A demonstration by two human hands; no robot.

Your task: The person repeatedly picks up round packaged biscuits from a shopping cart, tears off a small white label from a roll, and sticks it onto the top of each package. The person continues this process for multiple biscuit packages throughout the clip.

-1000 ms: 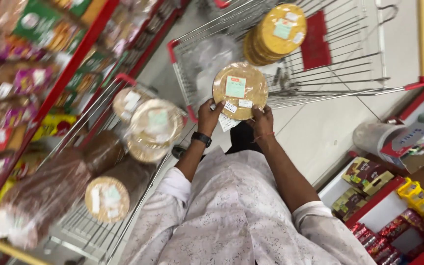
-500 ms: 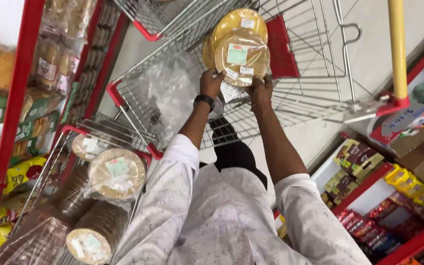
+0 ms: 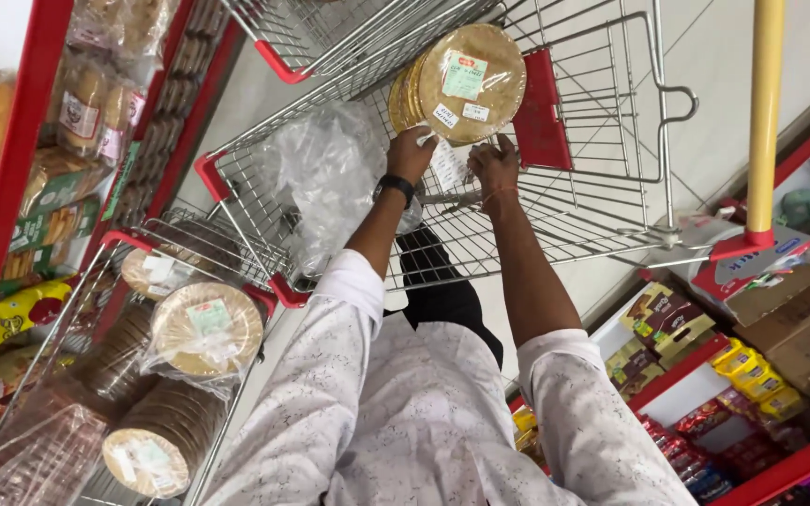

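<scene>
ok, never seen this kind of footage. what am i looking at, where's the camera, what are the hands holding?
No machine here: a person works with two bare hands. The single camera sits on the person's head and looks down along the arms, so the scene appears tilted. The left hand, with a dark wristband, and the right hand together hold a round pack of flatbreads in clear wrap with labels, inside a wire shopping cart. More of the same packs stand right behind it. A crumpled clear plastic bag lies in the cart too. At lower left, a second wire basket holds more round packs. Red store shelves with packaged food run along both sides.
</scene>
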